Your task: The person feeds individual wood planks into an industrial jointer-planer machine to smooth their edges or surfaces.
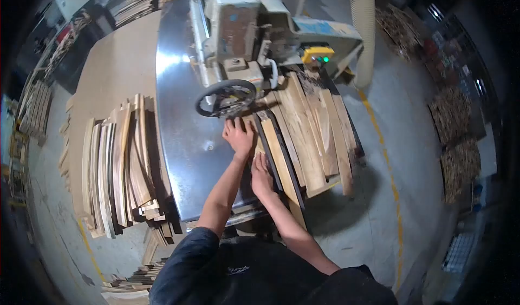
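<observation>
Just below the black handwheel [226, 97] of a machine [235, 26], my left hand [239, 137] rests on a short wooden piece [259, 142], its fingers curled over the far part. My right hand [261, 175] lies lower down against the same piece, fingers stretched forward along it. The piece lies beside a dark guide rail [269, 156] on the shiny metal table [187, 159]. Right of the rail runs a long light wooden strip [281, 167]. The undersides of both hands are hidden.
Several wooden boards [303, 132] lie on the table's right side. A stack of curved strips [116, 169] stands at the left. A yellow control box [318, 54] with a green light is on the machine, near a ribbed hose [361, 34]. More wood [135, 283] lies at the lower left.
</observation>
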### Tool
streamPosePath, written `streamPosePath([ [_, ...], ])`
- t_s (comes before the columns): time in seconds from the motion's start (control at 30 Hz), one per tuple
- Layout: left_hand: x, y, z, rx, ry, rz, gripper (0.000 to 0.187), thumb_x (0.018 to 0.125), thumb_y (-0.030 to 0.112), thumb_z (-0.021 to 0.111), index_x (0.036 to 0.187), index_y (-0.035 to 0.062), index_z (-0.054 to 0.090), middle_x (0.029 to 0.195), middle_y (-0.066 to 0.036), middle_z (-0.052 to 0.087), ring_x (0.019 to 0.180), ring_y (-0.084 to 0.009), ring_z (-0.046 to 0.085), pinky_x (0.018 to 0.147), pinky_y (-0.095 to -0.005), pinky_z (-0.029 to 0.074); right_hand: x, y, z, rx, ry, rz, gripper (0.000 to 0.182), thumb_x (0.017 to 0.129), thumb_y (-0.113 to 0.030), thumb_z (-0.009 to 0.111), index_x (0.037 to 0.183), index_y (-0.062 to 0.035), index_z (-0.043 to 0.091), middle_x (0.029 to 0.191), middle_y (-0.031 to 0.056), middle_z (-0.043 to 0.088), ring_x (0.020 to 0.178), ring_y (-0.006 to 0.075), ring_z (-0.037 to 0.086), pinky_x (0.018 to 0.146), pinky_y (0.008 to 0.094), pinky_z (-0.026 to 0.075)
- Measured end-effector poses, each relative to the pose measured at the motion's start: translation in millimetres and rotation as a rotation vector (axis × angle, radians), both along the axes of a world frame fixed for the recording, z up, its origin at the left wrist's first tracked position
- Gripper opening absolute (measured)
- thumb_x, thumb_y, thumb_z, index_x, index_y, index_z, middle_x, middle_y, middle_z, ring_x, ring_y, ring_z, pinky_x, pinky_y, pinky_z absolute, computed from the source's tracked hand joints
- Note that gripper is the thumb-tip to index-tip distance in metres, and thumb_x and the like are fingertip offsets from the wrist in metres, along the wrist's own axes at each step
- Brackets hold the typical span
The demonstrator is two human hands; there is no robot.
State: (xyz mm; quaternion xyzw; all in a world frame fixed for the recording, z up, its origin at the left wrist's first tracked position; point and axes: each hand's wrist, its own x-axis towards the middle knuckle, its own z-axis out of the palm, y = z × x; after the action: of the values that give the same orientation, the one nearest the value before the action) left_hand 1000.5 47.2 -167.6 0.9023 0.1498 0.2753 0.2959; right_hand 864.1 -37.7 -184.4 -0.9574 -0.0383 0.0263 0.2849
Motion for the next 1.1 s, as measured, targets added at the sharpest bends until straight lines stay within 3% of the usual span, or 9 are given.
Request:
streamPosePath([
  [0.1,-15,31,3,-0.440,-0.099,-0.289,0.037,0.090,0.026,0.062,0.120,0.0034,0.061,0.134,-0.023,0.053,0.129,-0.0388,0.047,0.106,-0.0463,0.032,30,-4,5,-0.084,0.052,0.156,0.061,0.084,0.008,0.052,0.143,-0.0008,0.040,0.157,0.0213,0.026,0.147,0.0346,0.024,0.118,0.0370,0.028],
  [0.23,-89,77,3,0.028,-0.051,-0.415,0.030,0.090,0.020,0.061,0.115,0.0043,0.065,0.135,-0.021,0.053,0.127,-0.0385,0.049,0.104,-0.0465,0.037,60,4,10,-0.172,0.096,0.151,0.062,0.091,0.000,0.049,0.150,-0.0092,0.032,0.157,0.0172,0.029,0.145,0.0319,0.027,0.116,0.0355,0.033],
  [0.43,-133,88,8,0.051,-0.012,-0.378,0.032,0.085,0.023,0.066,0.112,0.0072,0.068,0.136,-0.021,0.053,0.128,-0.0385,0.047,0.104,-0.0494,0.036,96,38,55,-0.095,0.142,0.039,0.058,0.087,0.002,0.051,0.144,0.0008,0.038,0.156,0.0228,0.027,0.147,0.0361,0.022,0.116,0.0408,0.031],
  [0.57,-138,85,10,0.086,-0.007,-0.382,0.035,0.085,0.025,0.065,0.116,0.0086,0.066,0.138,-0.019,0.051,0.131,-0.0376,0.044,0.106,-0.0490,0.035,146,47,-25,-0.365,-0.182,0.089,0.055,0.086,0.000,0.055,0.140,0.0020,0.045,0.152,0.0283,0.031,0.144,0.0430,0.023,0.118,0.0458,0.024],
  [0.7,-159,110,-5,0.059,0.008,-0.553,0.037,0.084,0.023,0.067,0.117,0.0075,0.065,0.142,-0.018,0.048,0.134,-0.0352,0.041,0.108,-0.0473,0.033,87,46,9,0.037,-0.341,0.057,0.041,0.093,-0.009,0.053,0.134,0.0003,0.053,0.146,0.0255,0.041,0.140,0.0415,0.032,0.116,0.0466,0.028],
  [0.83,-216,153,2,-0.085,0.009,-0.630,0.028,0.081,0.015,0.071,0.107,0.0031,0.069,0.132,-0.020,0.057,0.126,-0.0381,0.050,0.106,-0.0466,0.039,-8,25,10,-0.005,-0.428,0.149,0.031,0.098,-0.015,0.051,0.122,0.0002,0.063,0.143,0.0175,0.050,0.136,0.0365,0.041,0.110,0.0467,0.037],
  [0.93,-261,190,35,-0.300,-0.072,-0.448,0.024,0.083,0.008,0.071,0.107,0.0039,0.070,0.113,-0.020,0.067,0.112,-0.0364,0.062,0.095,-0.0415,0.050,-66,9,5,-0.031,-0.425,0.127,0.029,0.097,-0.014,0.052,0.120,-0.0014,0.066,0.141,0.0159,0.052,0.135,0.0357,0.043,0.110,0.0471,0.036],
  [1.0,-279,242,79,0.141,-0.139,-0.335,0.026,0.079,0.002,0.069,0.105,0.0028,0.070,0.108,-0.018,0.068,0.103,-0.0366,0.064,0.088,-0.0418,0.052,-90,2,0,-0.094,-0.450,0.112,0.032,0.097,-0.014,0.050,0.124,-0.0051,0.064,0.142,0.0138,0.052,0.136,0.0333,0.043,0.111,0.0486,0.034],
  [1.1,-288,355,58,0.188,0.010,0.164,0.028,0.079,0.009,0.073,0.106,0.0020,0.068,0.098,-0.020,0.065,0.095,-0.0395,0.062,0.083,-0.0447,0.050,-97,0,-11,-0.128,-0.451,0.132,0.036,0.098,-0.015,0.048,0.131,-0.0097,0.059,0.145,0.0091,0.050,0.138,0.0305,0.042,0.112,0.0483,0.032],
])
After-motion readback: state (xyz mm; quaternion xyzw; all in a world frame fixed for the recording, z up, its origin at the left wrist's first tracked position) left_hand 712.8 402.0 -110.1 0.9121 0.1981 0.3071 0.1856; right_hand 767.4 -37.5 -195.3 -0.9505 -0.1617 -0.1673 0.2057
